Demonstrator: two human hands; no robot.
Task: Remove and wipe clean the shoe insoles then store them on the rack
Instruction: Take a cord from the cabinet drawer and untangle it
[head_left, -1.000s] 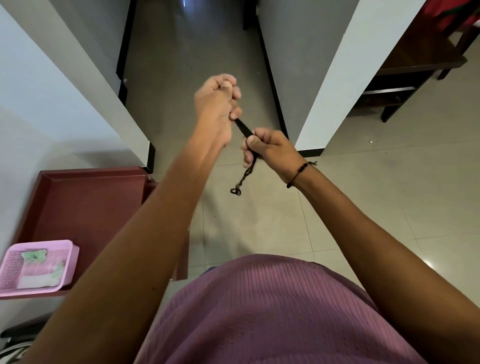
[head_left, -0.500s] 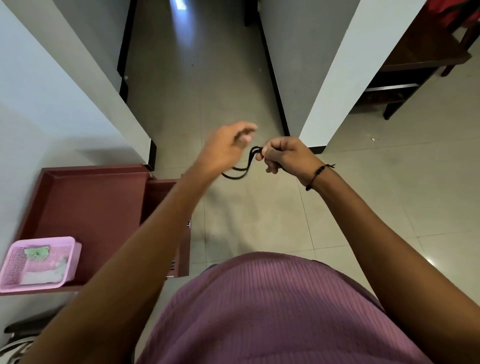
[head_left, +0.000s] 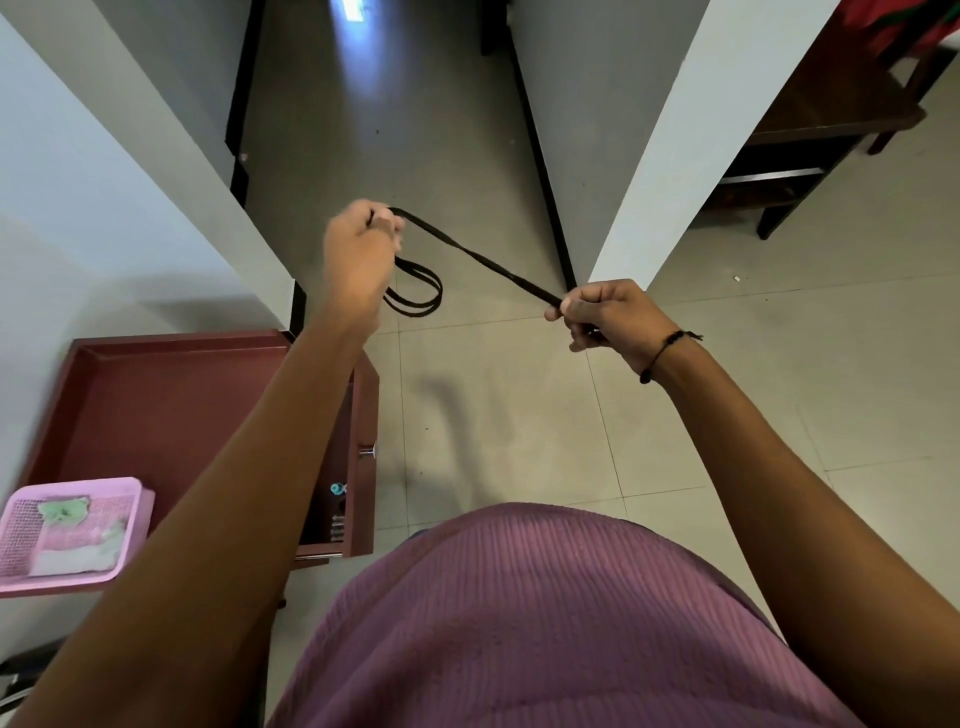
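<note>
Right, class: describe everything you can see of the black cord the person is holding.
The black cord is thin, flat and looks woven, like a lace. It runs taut on a slant from the left hand, which grips one part near its top, down to the right hand, which pinches it between curled fingers. Two slack loops hang below the left hand. It is held in the air above the tiled floor and touches only the hands.

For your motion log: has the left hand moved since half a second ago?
Yes. The left hand, gripping the black cord, has moved up and leftward, away from the right hand and towards the left wall's corner.
</note>
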